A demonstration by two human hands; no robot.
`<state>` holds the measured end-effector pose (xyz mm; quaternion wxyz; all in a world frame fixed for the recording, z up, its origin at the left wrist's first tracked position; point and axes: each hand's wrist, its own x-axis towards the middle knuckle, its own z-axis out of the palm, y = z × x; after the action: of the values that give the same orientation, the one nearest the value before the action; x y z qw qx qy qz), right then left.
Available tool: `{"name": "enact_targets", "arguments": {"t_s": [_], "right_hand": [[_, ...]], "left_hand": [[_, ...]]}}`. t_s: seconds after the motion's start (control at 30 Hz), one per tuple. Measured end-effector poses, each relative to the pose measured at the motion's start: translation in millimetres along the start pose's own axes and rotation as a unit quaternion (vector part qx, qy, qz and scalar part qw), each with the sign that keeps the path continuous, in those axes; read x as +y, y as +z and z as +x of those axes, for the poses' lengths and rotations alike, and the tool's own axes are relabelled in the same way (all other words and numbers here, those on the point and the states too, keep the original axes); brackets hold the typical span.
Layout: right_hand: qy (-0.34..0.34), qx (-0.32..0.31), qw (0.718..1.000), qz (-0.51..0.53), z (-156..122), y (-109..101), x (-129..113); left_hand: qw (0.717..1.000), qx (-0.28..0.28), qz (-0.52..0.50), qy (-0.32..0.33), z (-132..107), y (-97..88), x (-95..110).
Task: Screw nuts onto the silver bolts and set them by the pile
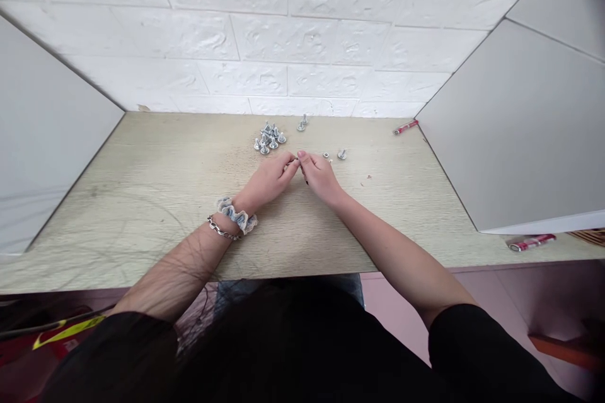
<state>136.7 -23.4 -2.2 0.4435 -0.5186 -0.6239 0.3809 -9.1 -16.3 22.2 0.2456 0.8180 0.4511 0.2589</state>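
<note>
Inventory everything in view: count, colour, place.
bolt pile: count unclear, silver, back centre
loose bolts: three, silver, back and right
small ring: one, silver, right of centre
tubes: two, red, right
table: one, pale, middle
wall: one, white, back
side panels: two, grey, both sides
floor: one, pink, below
yellow strip: one, yellow, lower left
scrunchie: one, blue-cream, left wrist
bracelet: one, silver, left wrist
shirt: one, black, bottom
left hand and right hand: two, bare, centre, close together

Shirt: just black
Sleeves: short, also black
Left-wrist scrunchie: pale blue, super frilly, cream lacy edge
Bracelet: chunky silver chain
</note>
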Motion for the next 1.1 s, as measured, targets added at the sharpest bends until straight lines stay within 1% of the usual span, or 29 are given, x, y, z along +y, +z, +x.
{"name": "enact_targets", "arguments": {"t_s": [0.1,0.23,0.3,0.4,0.53,0.7,0.77,0.93,1.0,1.1], "right_hand": [[-0.015,-0.003,1.0,-0.012,-1.9,1.2,-1.2],[-0.04,0.006,0.999,-0.023,-4.8,1.6,-5.9],[-0.052,0.006,0.998,-0.023,-5.8,1.6,-8.2],[-0.065,-0.006,0.998,-0.019,-6.4,1.6,-9.9],[-0.075,-0.019,0.996,-0.035,-6.5,2.2,-9.0],[-0.08,-0.007,0.995,-0.062,-7.5,4.7,-5.8],[-0.069,0.008,0.996,-0.064,-8.2,5.8,-5.1],[-0.044,0.04,0.997,-0.041,-8.6,6.3,-5.8],[-0.039,0.039,0.998,-0.033,-8.2,5.8,-5.8],[-0.035,0.021,0.999,-0.029,-7.7,5.4,-4.9]], "left_hand": [[0.999,0.001,-0.037,-0.015,0.3,0.1,-1.0],[0.988,-0.008,-0.136,-0.069,0.2,2.3,-1.6],[0.98,-0.001,-0.179,-0.089,0.5,4.1,-2.0],[0.971,0.018,-0.216,-0.098,1.4,5.5,-2.4],[0.976,0.022,-0.188,-0.112,2.5,3.0,-1.0],[0.979,0.035,-0.167,-0.111,2.0,0.7,0.6],[0.982,0.04,-0.155,-0.098,1.6,2.1,0.2],[0.994,0.062,-0.083,-0.047,1.8,7.1,-3.5],[0.994,0.068,-0.073,-0.04,2.0,7.8,-4.8],[0.994,0.071,-0.08,-0.028,1.6,7.4,-5.2]]}}
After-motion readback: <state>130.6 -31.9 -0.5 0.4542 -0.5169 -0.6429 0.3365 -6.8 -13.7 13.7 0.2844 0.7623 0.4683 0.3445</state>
